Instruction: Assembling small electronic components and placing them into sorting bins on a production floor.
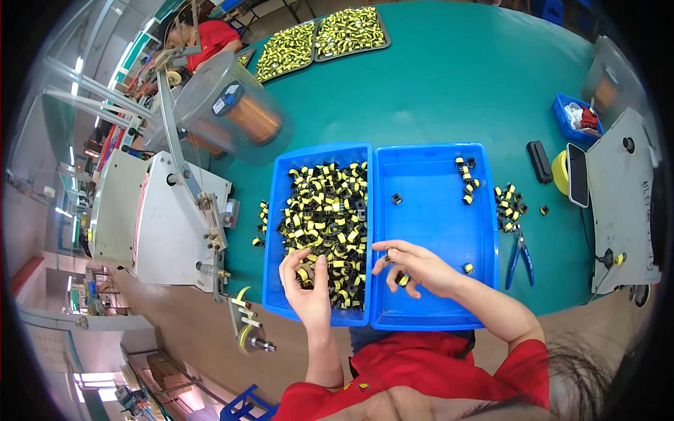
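Observation:
A blue tray [269, 231] on the left is heaped with small black coil bobbins [330, 210] wrapped in yellow tape. Over its near part is my left hand [307, 298], thumb and fingers apart around bobbins at the pile's surface. A second blue tray [432, 231] stands against it on the right, with a few bobbins [468, 182] at its far right and a single bobbin [469, 268] near its right wall. Above this tray's near left part, my right hand [421, 270] has its fingers curled with coil bobbins [402, 279] among them; the exact grip is partly hidden.
More bobbins [509, 207] lie on the green table [421, 84] right of the trays, beside blue-handled cutters [520, 263]. White machines [179, 224] flank both sides. Copper wire spools [256, 116] stand at far left. Filled trays [351, 34] and another person [210, 42] are beyond.

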### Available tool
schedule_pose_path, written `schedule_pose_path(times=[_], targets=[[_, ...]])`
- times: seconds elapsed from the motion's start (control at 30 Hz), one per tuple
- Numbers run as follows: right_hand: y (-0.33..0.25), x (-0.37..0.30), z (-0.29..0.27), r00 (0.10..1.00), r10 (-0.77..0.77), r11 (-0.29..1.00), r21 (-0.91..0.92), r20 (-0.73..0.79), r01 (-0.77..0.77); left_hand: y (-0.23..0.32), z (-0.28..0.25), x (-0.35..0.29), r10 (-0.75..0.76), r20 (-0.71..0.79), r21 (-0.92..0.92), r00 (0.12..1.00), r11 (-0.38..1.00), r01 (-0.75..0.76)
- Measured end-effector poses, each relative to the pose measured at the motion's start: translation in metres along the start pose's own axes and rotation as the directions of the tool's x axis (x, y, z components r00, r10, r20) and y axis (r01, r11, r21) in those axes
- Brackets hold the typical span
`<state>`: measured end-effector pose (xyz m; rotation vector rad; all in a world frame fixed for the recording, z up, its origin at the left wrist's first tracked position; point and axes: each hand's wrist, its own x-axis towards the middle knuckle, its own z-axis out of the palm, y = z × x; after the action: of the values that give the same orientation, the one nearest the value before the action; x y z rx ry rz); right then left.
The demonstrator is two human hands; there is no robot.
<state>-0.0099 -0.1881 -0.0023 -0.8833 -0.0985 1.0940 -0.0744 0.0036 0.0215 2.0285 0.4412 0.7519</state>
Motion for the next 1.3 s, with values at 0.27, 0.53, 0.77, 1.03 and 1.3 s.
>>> schedule_pose_path(times=[0.27, 0.53, 0.77, 1.03, 1.3], targets=[[0.029, 0.004, -0.001, 0.695, -0.719, 0.331, -0.875, 0.008, 0.353, 0.005, 0.027, -0.032, -0.09, 0.518, -0.357, 0.851, 0.881, 0.31], [0.025, 0.005, -0.001, 0.548, -0.822, 0.042, -0.944, 0.154, 0.328, 0.01, 0.041, -0.036, -0.121, 0.532, -0.352, 0.838, 0.869, 0.348], [0.025, 0.005, -0.002, 0.539, -0.829, 0.049, -0.94, 0.151, 0.339, 0.011, 0.039, -0.034, -0.137, 0.536, -0.389, 0.833, 0.835, 0.389], [0.02, 0.003, 0.002, 0.641, -0.766, 0.279, -0.878, 0.04, 0.389, 0.007, 0.035, -0.029, -0.078, 0.504, -0.354, 0.86, 0.89, 0.288], [0.013, 0.006, -0.003, 0.814, -0.538, 0.834, -0.28, -0.219, 0.475, 0.011, 0.027, -0.023, -0.181, 0.478, -0.357, 0.859, 0.854, 0.378]])
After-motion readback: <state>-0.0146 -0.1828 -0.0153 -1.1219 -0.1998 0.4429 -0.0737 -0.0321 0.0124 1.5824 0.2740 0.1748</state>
